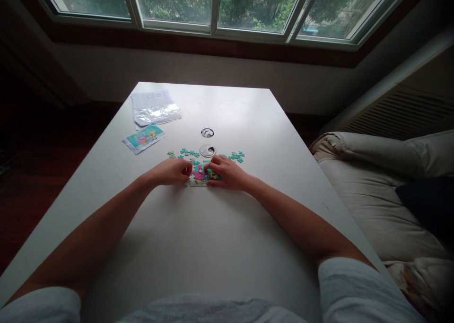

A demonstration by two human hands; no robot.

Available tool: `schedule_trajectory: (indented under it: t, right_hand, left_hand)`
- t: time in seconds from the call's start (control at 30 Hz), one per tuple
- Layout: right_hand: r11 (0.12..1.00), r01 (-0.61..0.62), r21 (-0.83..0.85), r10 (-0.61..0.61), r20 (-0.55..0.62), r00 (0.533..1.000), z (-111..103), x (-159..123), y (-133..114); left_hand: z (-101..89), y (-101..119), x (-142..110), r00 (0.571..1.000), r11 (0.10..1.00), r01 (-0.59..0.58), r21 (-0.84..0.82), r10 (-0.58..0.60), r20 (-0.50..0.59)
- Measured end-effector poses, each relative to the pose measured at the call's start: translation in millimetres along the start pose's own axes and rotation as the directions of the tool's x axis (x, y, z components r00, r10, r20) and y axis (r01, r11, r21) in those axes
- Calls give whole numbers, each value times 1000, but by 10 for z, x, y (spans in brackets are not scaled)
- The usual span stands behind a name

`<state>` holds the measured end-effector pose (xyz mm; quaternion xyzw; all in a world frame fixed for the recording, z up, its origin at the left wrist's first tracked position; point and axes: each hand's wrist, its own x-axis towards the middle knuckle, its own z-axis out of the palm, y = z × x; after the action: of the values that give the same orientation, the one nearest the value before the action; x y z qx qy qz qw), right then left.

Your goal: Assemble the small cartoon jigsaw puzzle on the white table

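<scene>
A partly joined jigsaw puzzle (199, 174) with a pink and a yellow cartoon figure lies flat on the white table (198, 247). At its left edge, my left hand (173, 171) has thumb and forefinger pinched together; what is between the fingertips is too small to make out. My right hand (229, 172) rests over the puzzle's right side, fingers apart and touching it, hiding part of the picture. Loose green puzzle pieces (189, 152) are scattered beyond the left hand, and more teal pieces (237, 156) lie beyond the right one.
Past the pieces, two round metal-rimmed inserts (207, 150) are set in the tabletop. A picture card (144, 137) with matching cartoon figures lies at the left, near a clear plastic bag (156, 108) with paper. A beige sofa (369, 195) stands along the right; windows (173, 4) are ahead.
</scene>
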<state>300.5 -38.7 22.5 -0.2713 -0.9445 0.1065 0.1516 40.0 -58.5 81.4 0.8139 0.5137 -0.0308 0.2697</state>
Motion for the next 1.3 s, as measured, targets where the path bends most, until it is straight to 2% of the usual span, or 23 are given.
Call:
schedule_trajectory:
  t: [0.17, 0.47, 0.93, 1.3]
  right_hand:
    - [1000, -4, 11, 4, 0, 1000, 2, 2, -1]
    - [1000, -7, 22, 7, -5, 1000, -11, 4, -10]
    - [1000, -6, 12, 6, -6, 1000, -12, 5, -14]
    - [1000, -13, 19, 14, -3, 1000, -8, 6, -20]
  left_hand:
    - [25, -14, 3, 1000, 1000, 12, 11, -12, -13]
    - [65, 34, -21, 997, 989, 52, 136, -43, -68]
    - [49, 80, -55, 992, 971, 122, 205, -116, -42]
    - [85, 67, -34, 991, 974, 128, 189, -121, -51]
